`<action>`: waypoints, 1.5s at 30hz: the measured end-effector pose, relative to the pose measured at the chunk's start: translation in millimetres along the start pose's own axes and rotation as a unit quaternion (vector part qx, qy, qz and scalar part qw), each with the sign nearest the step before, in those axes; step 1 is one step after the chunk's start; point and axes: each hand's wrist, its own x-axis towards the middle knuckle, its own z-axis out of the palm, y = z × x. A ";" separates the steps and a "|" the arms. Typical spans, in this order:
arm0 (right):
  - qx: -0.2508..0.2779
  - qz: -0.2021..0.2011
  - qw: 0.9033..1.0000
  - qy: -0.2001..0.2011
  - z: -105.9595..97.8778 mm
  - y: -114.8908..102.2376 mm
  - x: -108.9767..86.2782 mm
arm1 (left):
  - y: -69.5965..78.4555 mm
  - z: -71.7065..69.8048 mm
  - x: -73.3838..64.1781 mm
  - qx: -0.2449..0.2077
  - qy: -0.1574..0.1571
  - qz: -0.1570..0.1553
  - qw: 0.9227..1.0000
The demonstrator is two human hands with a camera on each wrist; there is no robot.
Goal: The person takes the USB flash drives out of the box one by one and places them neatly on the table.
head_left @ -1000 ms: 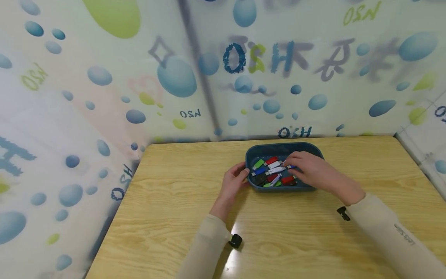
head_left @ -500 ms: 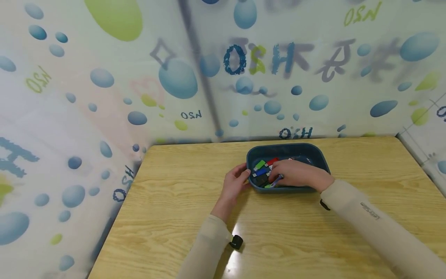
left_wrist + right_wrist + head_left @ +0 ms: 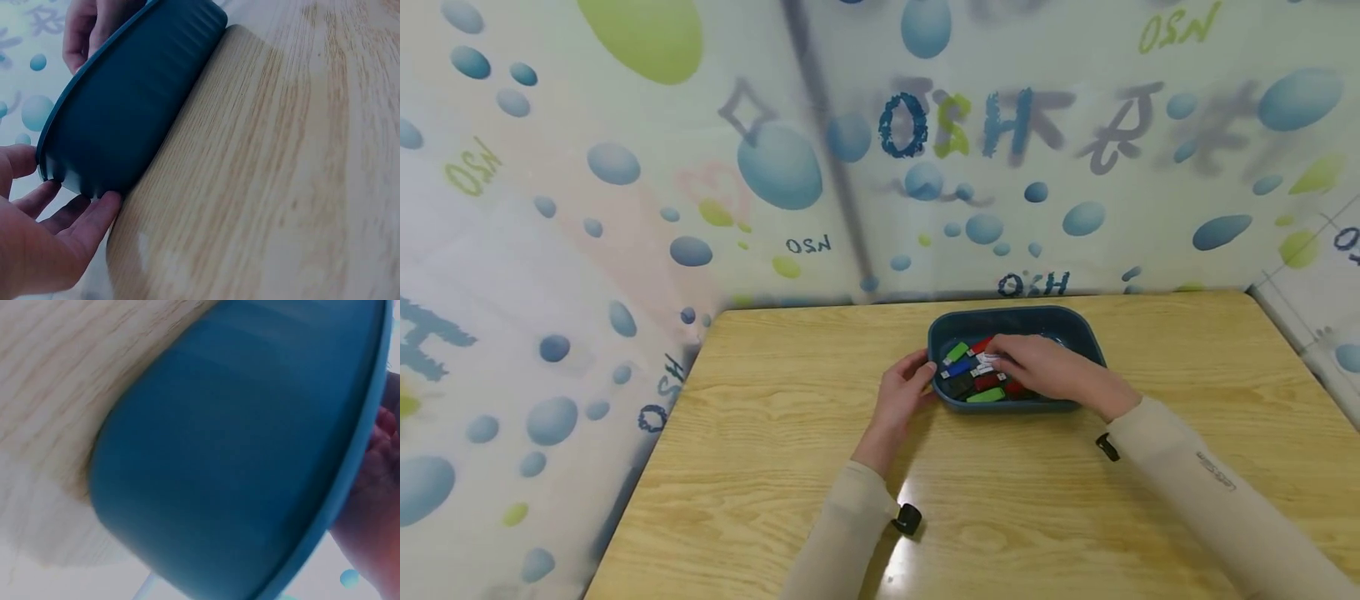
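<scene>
A dark blue plastic bin (image 3: 1017, 407) holds a loose pile of USB flash drives in its left half. My left hand (image 3: 904, 385) holds the bin's left end, thumb at the rim and fingers against the outer wall, as the left wrist view shows. Inside the bin, my right hand (image 3: 1048, 367) pinches a white-and-purple flash drive (image 3: 992, 358) just over the pile. Around it lie a green flash drive (image 3: 956, 353), a blue one (image 3: 957, 369), a black one (image 3: 958, 386) and another green one (image 3: 986, 396). In the right wrist view the bin wall (image 3: 231, 444) hides my fingertips.
The bin stands near the back edge of a wooden table (image 3: 760, 433). Behind it rises a wall covering (image 3: 865, 167) printed with blue and green drops. A black wrist strap piece (image 3: 907, 519) hangs at my left sleeve.
My right hand reached down to the front of the pile, then rose slightly back. The white-and-purple flash drive has left its spot above the front green one. My left hand stays on the bin.
</scene>
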 end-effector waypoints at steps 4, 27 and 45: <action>0.012 0.008 0.999 0.035 -1.3 0.5 -10.3 | 1.4 -0.1 -0.5 -0.002 0.003 -0.004 1.000; -0.085 -0.019 0.989 0.117 -1.2 11.2 -28.7 | 0.5 2.2 -2.5 -0.004 0.007 -0.009 1.000; -0.068 0.096 0.983 0.144 -27.0 7.5 -92.2 | 7.5 -0.4 1.2 0.012 0.036 -0.034 0.999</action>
